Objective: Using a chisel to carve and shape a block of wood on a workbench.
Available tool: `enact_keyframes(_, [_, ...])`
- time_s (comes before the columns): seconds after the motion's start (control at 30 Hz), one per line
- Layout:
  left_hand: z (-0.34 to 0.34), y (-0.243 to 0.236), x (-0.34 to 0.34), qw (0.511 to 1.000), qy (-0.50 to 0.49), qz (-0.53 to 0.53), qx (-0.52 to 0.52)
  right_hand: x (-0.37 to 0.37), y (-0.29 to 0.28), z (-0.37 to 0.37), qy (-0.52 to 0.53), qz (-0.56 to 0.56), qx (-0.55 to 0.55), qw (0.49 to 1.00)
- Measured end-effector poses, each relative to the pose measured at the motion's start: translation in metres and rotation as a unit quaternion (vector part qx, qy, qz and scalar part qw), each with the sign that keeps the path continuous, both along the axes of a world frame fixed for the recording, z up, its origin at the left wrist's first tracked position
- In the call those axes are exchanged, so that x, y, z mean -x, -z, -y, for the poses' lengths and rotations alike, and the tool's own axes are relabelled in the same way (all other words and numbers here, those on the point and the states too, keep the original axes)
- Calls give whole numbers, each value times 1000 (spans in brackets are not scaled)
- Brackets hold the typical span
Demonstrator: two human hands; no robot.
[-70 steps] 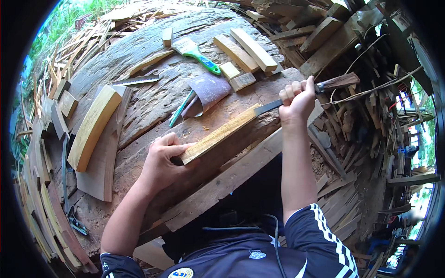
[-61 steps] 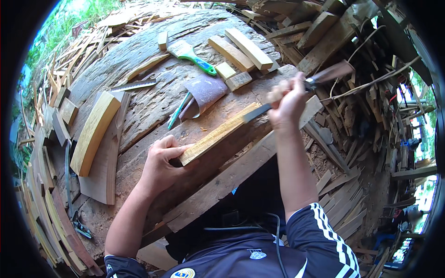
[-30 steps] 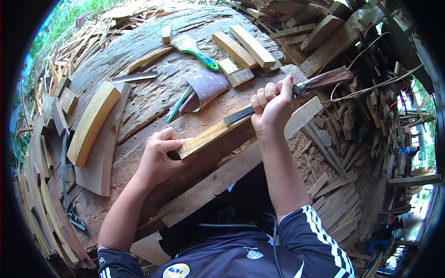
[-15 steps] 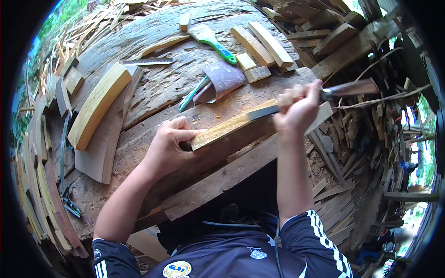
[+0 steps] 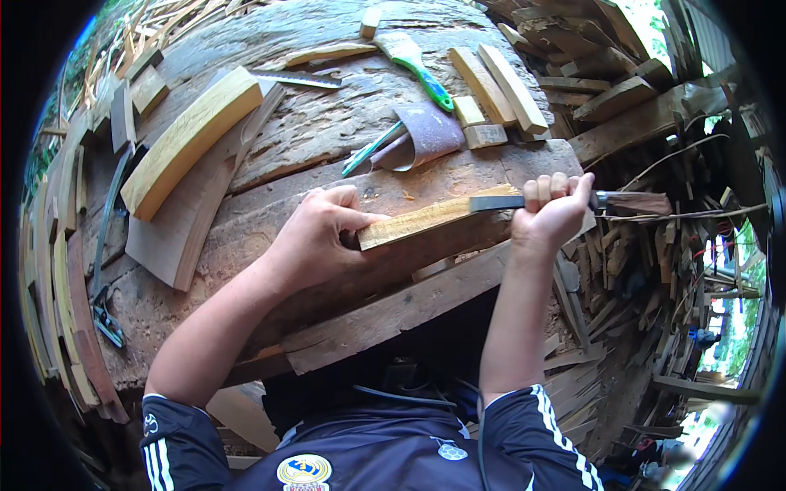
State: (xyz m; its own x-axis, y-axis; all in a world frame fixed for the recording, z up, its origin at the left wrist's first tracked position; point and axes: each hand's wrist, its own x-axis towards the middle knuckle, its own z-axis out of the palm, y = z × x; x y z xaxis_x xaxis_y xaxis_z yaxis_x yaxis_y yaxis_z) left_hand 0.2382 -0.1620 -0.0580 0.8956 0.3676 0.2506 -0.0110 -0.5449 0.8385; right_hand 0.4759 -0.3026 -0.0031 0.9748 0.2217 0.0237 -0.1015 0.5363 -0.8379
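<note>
Along the near edge of the worn wooden surface, a pale wooden strip lies aslant, right end farther from the person. Left hand: fingers closed on the strip's left end, small gap showing behind the grip; undersides hidden. Right hand: fingers wrapped tight round the metal part of a chisel, wooden handle jutting out past the thumb to the right, blade lying on the strip near its right end. Beyond the strip: curled purple-grey sandpaper, teal thin sticks poking out at its left. Farther off, green-handled brush, toothed blade. Right of the brush, 2 wooden bars side by side, 2 small blocks just nearer. Left side: curved yellowish block on a grey-brown board.
</note>
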Motion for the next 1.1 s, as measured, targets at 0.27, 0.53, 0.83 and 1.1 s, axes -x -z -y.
enact_keyframes(0.27, [-3, 6, 8, 1000, -14, 0, 14, 62, -1, -31, -100, -22, -26, 994])
enact_keyframes(0.53, [-3, 8, 3, 1000, 5, 10, -3, 72, -3, -35, -58, -17, -16, 998])
enact_keyframes(0.83, [0, 9, -3, 998, -1, 43, -42, 35, -1, -8, -22, -18, -5, 1000])
enact_keyframes(1.1, [-3, 10, 9, 1000, -17, -3, -7, 68, 2, -27, -64, -14, 8, 998])
